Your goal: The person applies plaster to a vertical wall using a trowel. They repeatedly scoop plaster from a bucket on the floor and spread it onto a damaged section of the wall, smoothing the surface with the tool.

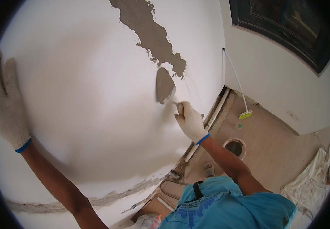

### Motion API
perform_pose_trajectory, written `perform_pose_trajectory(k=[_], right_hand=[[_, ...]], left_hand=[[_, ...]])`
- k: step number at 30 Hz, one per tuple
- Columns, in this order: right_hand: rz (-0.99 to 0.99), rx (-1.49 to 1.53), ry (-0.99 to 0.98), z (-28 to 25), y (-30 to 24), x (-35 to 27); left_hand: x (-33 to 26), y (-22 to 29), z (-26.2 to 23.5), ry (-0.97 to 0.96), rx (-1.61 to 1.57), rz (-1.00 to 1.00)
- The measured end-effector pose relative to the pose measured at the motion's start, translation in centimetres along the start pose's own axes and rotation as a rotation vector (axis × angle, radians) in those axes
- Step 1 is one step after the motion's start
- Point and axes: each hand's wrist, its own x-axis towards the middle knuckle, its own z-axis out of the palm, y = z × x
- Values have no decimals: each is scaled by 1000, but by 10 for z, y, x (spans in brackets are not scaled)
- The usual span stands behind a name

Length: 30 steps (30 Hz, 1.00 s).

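Note:
My right hand (pixel 191 121), in a white knit glove with a blue cuff, is closed around the handle of a scraper (pixel 178 104). Its blade end meets the white wall (pixel 92 91) at the lower edge of a small grey-brown bare patch (pixel 165 86); the blade's outline is hard to make out. Above that patch, a long ragged strip of bare grey-brown surface (pixel 145 32) runs up the wall. On the far left, my left hand (pixel 9 107), gloved the same way, rests against the wall with fingers stretched out and holds nothing.
A broom (pixel 245 114) with a yellow-green head leans in the corner. A round bucket-like container (pixel 235 149) stands on the brown floor (pixel 266 131) near my right arm. A white pipe (pixel 217 109) lies along the wall's base. Crumpled whitish sheeting (pixel 310 187) is at right, below a dark-framed window (pixel 279 36).

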Motion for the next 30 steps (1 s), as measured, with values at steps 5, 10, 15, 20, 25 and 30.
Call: perform_pose_trajectory(k=[5, 10, 15, 20, 25, 30], right_hand=[[-17, 46, -4, -12, -8, -10], [-16, -1, 9, -21, -30, 15], [35, -47, -95, -22, -2, -7], [-22, -7, -40, -29, 1, -8], [-107, -7, 37, -20, -12, 16], [-5, -35, -114, -7, 20, -24]], left_hand=[[-6, 1, 6, 47, -120, -9], [0, 2, -2, 32, -76, 15], [2, -3, 2, 36, -23, 15], [2, -2, 1, 163, 56, 94], [5, -7, 5, 135, 75, 86], [2, -3, 6, 177, 86, 100]])
